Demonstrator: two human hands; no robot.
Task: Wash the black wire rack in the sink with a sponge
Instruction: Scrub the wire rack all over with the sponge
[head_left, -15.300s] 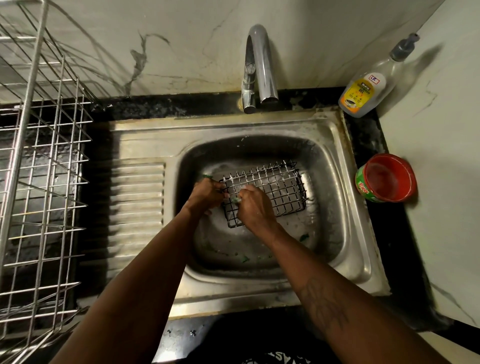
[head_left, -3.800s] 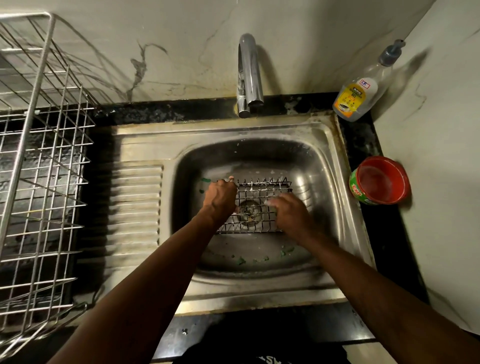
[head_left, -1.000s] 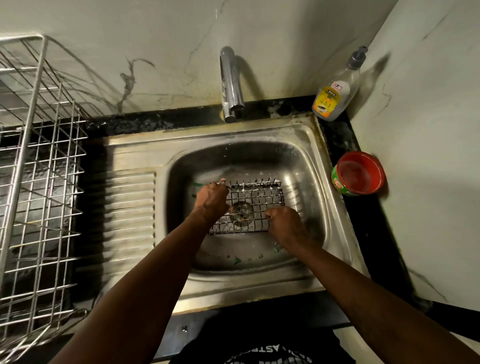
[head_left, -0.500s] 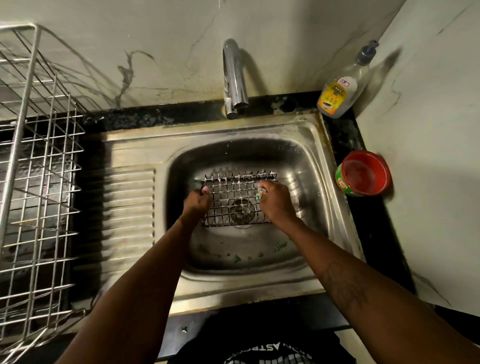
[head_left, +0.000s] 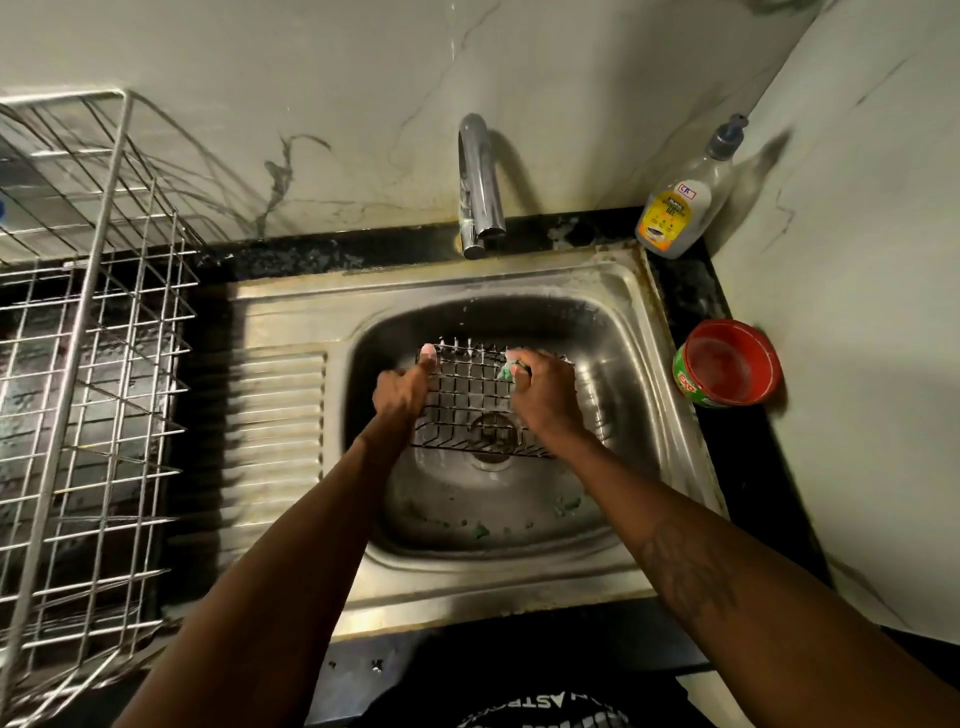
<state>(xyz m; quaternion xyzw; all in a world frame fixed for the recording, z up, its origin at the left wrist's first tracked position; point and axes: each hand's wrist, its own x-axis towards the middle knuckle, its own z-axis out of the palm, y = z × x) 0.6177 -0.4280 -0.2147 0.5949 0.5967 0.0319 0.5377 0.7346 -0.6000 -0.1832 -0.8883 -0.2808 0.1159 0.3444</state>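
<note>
So the black wire rack (head_left: 475, 402) is down in the basin of the steel sink (head_left: 441, 283), pretty much right over the drain (head_left: 491, 434), which shows through the grid. Its long side runs left to right across the basin, so it lies square in front of the person, between the two hands. The far edge with its little upright prongs points toward the faucet (head_left: 480, 182). Far edge might be lifted a bit off the bottom, can't say for sure from this angle.

Left hand (head_left: 402, 392) has its fingers curled round the rack's left edge, thumb stretched up toward the far left corner, so that's the steadying hand. Right hand (head_left: 543, 397) is closed round a green sponge (head_left: 511, 370), only a scrap of it peeking past the fingers, pressed onto the wires near the far right corner. Both hands are touching the rack, so neither is really nearer.

My guess: mid-scrub, and the next stroke would run along that long axis, from the right corner across toward the left hand. No water coming from the faucet that I can see. Green crumbs (head_left: 480, 531) lie on the basin floor on the near side. Dish soap bottle (head_left: 680, 208) and a red tub (head_left: 727, 364) sit on the counter to the right, well apart from the rack, and a big metal dish drainer (head_left: 93, 364) stands off to the left
</note>
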